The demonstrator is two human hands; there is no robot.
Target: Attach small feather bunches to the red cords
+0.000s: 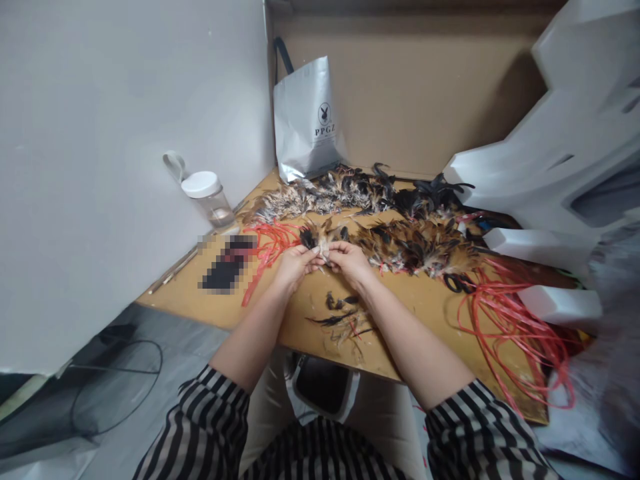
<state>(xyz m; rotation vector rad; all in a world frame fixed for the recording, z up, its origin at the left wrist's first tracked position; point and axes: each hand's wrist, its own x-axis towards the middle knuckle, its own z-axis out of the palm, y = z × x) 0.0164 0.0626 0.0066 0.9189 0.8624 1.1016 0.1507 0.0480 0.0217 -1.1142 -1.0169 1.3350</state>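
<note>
My left hand (299, 265) and my right hand (349, 261) meet over the middle of the wooden table (295, 327). Their fingers pinch the pale base of a small feather bunch (325, 235), whose brown and dark tips point away from me. Just right of my right hand lies a row of brown and black feather bunches (420, 247). Behind it is another row of mottled feathers (330, 193). Red plastic strips (273, 240) lie beside my left hand. Loose feathers and scraps (345, 323) are scattered on the table between my forearms.
A lidded clear jar (213, 200) and a blurred-out dark object (227, 267) are at the left. A silver bag (307, 120) stands at the back. Red strips (500, 320) hang over the right edge, near white foam pieces (560, 303). A bin (323, 385) sits below the front edge.
</note>
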